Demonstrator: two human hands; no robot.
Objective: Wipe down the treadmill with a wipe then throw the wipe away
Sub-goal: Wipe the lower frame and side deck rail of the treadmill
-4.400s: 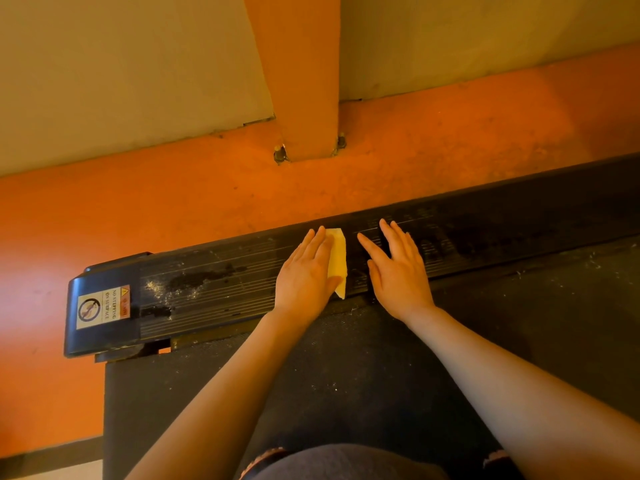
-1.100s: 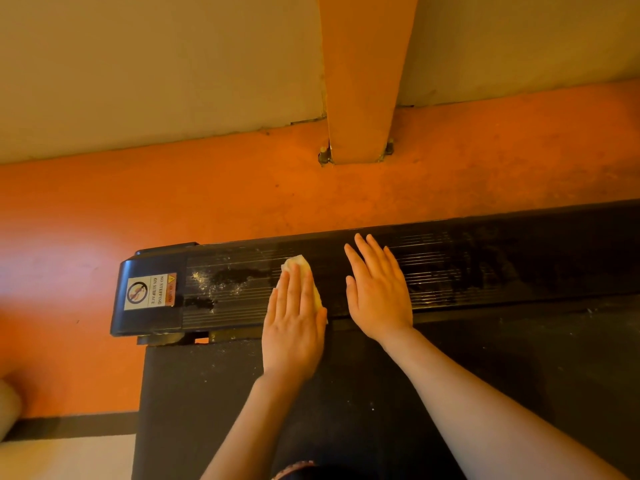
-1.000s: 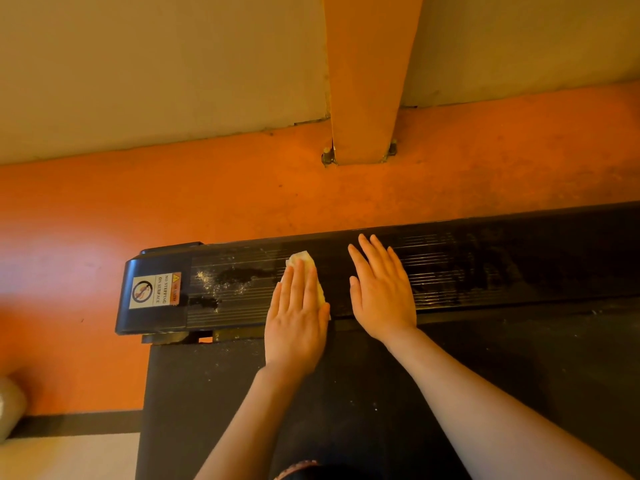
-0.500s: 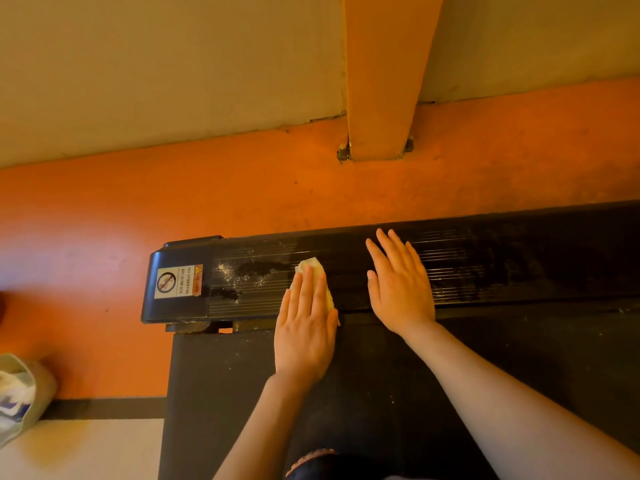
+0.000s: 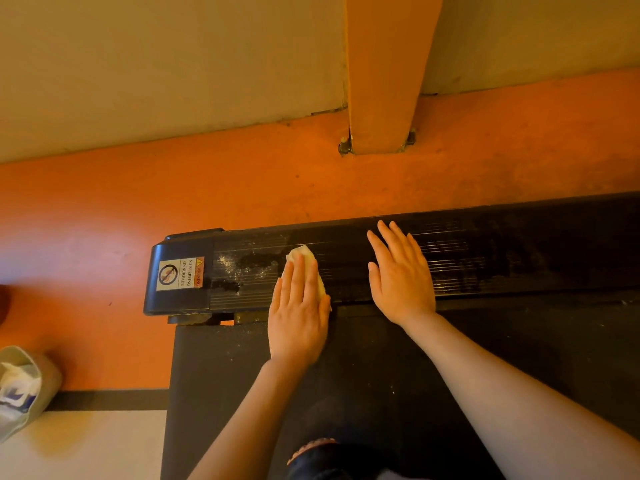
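Orange floor borders the dusty treadmill rail; left hand presses wipe.

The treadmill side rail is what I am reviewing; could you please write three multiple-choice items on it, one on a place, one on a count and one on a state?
1. Where is the wipe?
A. Under the left hand, on the side rail
B. On the orange floor
C. Under the right hand

2. How many hands rest on the rail?
A. None
B. One
C. Two

3. How does the rail look between the wipe and the warning sticker?
A. Spotless
B. Speckled and smudged
C. Covered by a towel

Answers: 1 A, its pale edge shows past the fingertips; 2 C, both lie flat; 3 B, pale specks and dark patches show.
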